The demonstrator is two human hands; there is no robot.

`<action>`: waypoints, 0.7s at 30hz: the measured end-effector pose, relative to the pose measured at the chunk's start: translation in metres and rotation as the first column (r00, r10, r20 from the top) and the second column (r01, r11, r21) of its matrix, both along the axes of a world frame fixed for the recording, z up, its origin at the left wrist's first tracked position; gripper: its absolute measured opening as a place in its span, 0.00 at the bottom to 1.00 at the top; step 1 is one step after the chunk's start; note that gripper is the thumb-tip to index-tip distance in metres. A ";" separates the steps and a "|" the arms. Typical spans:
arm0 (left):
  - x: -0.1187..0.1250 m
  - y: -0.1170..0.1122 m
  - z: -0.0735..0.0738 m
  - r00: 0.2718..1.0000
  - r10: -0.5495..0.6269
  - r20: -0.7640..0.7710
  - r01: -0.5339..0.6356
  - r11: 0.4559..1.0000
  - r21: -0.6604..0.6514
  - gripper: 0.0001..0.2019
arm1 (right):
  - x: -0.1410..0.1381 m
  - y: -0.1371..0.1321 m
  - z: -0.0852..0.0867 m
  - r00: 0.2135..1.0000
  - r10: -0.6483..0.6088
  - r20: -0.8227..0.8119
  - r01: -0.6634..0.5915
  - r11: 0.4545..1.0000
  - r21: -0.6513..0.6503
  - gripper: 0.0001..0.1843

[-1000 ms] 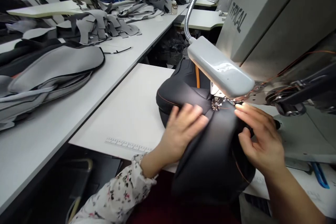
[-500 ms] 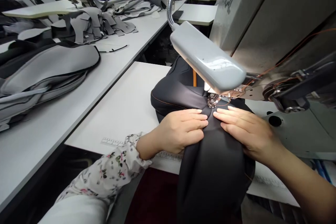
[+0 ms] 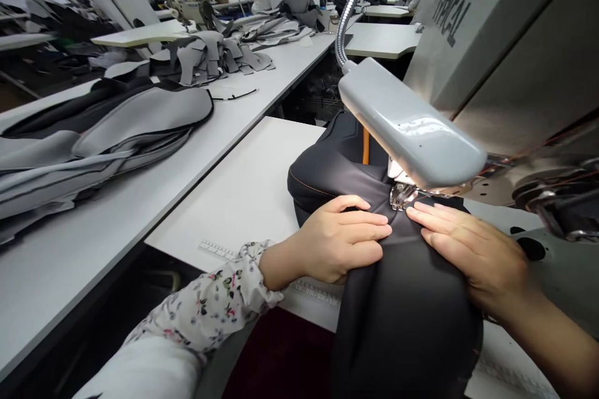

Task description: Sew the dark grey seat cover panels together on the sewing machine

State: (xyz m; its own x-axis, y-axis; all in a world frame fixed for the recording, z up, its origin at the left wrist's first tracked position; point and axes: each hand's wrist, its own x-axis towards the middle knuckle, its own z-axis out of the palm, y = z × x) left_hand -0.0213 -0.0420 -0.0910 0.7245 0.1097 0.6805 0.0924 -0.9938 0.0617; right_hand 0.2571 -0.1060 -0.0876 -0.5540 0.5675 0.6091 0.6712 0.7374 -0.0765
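Observation:
A black leather-like cover [image 3: 407, 312] with orange stitching lies across the white sewing table [image 3: 243, 193] and hangs over its front edge. My left hand [image 3: 344, 240] rests on the cover just left of the presser foot [image 3: 401, 195], fingers close together and pressing the material flat. My right hand [image 3: 463, 246] lies flat on the cover to the right of the foot, fingers stretched toward it. Fingertips of both hands nearly meet in front of the needle. A grey gooseneck lamp [image 3: 412, 128] hangs over the needle and hides part of it.
The grey sewing machine body [image 3: 505, 43] fills the right side. A long white bench [image 3: 140, 181] on the left carries stacked grey and black covers [image 3: 107, 131] and cut grey pieces [image 3: 210, 56]. A ruler strip [image 3: 218, 249] is fixed near the table's front edge. Another person sits far back.
My right hand has come down from a raised, curled pose to lie flat on the cover. My left hand drew its fingers together beside the foot. The view has shifted slightly.

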 end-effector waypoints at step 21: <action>0.028 0.002 0.007 0.993 0.074 0.087 -0.074 0.997 -0.002 0.06 | 0.022 0.031 -0.030 0.957 -0.090 -0.277 0.088 0.996 -0.019 0.24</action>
